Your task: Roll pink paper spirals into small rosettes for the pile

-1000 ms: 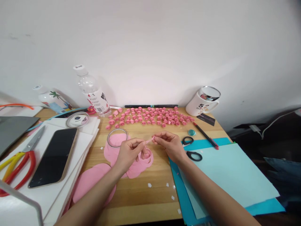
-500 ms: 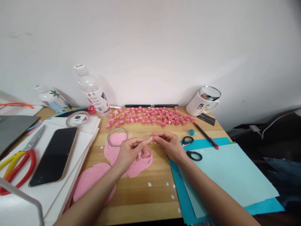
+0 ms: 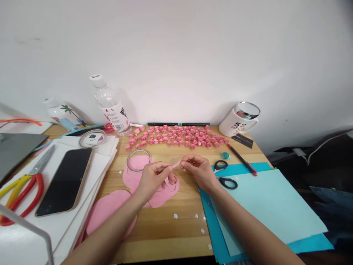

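Between my two hands stretches a narrow pink paper strip (image 3: 177, 165). My left hand (image 3: 154, 179) pinches its left part, while the fingertips of my right hand (image 3: 197, 169) close on its other end. Below my left hand lie cut pink paper pieces (image 3: 162, 197), some of them in curls. A roll of clear tape (image 3: 128, 161) rests on that pink paper. Farther back, many small rolled pink paper flowers (image 3: 172, 137) spread in rows across the wooden table (image 3: 165, 235). Pink paper circles (image 3: 107, 208) are partly under my left forearm.
Black-handled scissors (image 3: 228, 183) lie on blue paper sheets (image 3: 264, 206) at right, near a red-black pen (image 3: 242, 159). A mug (image 3: 234, 121) and a bottle (image 3: 117, 114) stand by the wall. Left are a phone (image 3: 66, 180) and red-yellow scissors (image 3: 30, 187) on white paper.
My right fingers have shifted slightly on the strip, and its visible part between my hands looks straighter. Both hands stay in nearly the same place; the view has moved a little.
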Motion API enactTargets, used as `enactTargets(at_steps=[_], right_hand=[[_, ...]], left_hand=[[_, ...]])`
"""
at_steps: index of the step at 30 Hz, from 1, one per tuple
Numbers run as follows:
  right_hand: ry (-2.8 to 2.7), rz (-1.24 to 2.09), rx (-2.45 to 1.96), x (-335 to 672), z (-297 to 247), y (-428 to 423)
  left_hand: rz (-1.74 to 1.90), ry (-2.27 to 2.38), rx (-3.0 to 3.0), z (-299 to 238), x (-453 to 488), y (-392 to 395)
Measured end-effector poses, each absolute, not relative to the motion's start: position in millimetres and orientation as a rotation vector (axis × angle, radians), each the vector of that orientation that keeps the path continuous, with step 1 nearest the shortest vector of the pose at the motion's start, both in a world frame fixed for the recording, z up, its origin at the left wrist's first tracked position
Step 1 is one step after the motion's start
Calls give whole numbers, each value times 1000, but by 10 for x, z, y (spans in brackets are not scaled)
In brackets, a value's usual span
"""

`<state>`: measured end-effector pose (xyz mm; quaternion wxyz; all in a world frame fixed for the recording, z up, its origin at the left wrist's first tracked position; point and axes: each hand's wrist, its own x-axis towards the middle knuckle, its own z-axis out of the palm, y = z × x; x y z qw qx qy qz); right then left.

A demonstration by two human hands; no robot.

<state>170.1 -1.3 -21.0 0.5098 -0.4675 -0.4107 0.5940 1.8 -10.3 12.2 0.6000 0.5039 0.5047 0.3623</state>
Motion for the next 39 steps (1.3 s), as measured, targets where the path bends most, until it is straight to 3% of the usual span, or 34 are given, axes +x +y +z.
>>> enactTargets(at_steps=[39], right_hand=[[-953,1402,-1113,1720,-218,2]], left_hand=[[871,1122,1124,124,37,-103]])
